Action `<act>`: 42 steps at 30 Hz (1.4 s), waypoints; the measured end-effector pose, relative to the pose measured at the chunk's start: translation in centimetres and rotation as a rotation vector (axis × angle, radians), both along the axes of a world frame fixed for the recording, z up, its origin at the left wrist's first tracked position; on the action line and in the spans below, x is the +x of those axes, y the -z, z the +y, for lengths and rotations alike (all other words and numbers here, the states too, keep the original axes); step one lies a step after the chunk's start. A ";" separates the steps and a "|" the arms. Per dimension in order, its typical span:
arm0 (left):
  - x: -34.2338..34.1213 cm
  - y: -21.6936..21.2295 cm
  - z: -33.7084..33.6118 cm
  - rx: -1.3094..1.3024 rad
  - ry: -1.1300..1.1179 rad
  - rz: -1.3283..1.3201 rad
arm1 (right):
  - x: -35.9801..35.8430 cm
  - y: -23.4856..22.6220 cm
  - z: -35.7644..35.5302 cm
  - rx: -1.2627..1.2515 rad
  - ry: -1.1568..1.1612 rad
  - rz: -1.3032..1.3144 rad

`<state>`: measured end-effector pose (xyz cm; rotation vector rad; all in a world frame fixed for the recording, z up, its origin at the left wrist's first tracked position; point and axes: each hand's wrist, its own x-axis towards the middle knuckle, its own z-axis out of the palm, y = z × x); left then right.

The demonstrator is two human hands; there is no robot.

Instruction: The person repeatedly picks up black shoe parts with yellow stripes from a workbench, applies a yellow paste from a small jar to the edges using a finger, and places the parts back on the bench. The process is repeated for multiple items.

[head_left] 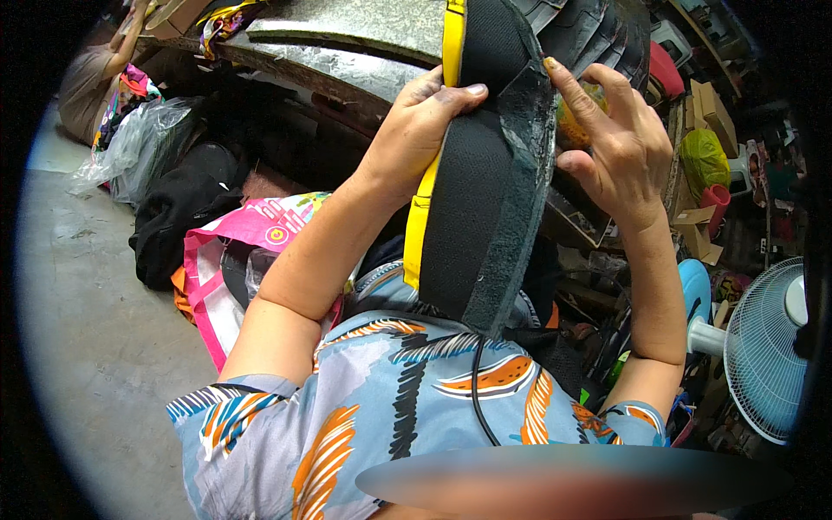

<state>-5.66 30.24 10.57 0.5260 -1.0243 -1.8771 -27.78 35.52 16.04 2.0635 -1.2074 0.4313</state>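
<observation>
A white fan (767, 347) stood at the right, a yellow bag (705, 159) beyond it; leftward sat a pink bag (227, 227).

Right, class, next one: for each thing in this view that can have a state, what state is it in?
Black panel: held up, yellow strip along its left edge
Left hand: closed on the panel, thumb over its face
Right hand: open, index fingertip at the panel's right edge
Pink bag: open, things inside
Clear plastic bag: crumpled
Fan: running or not, cannot tell
</observation>
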 end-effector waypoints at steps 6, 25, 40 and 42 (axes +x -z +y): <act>0.2 0.4 -0.5 -0.048 -0.118 -0.021 | 0.1 -0.3 1.8 0.074 -0.046 0.120; 0.2 0.2 -0.5 -0.064 -0.048 0.003 | 0.2 0.1 2.1 0.253 -0.195 -0.536; -0.7 -0.1 -1.0 0.385 -0.088 0.194 | 3.3 2.1 4.3 0.925 -0.355 -1.167; -0.7 -0.6 -0.4 0.456 0.119 0.359 | 3.2 2.2 4.0 0.812 -0.301 -1.230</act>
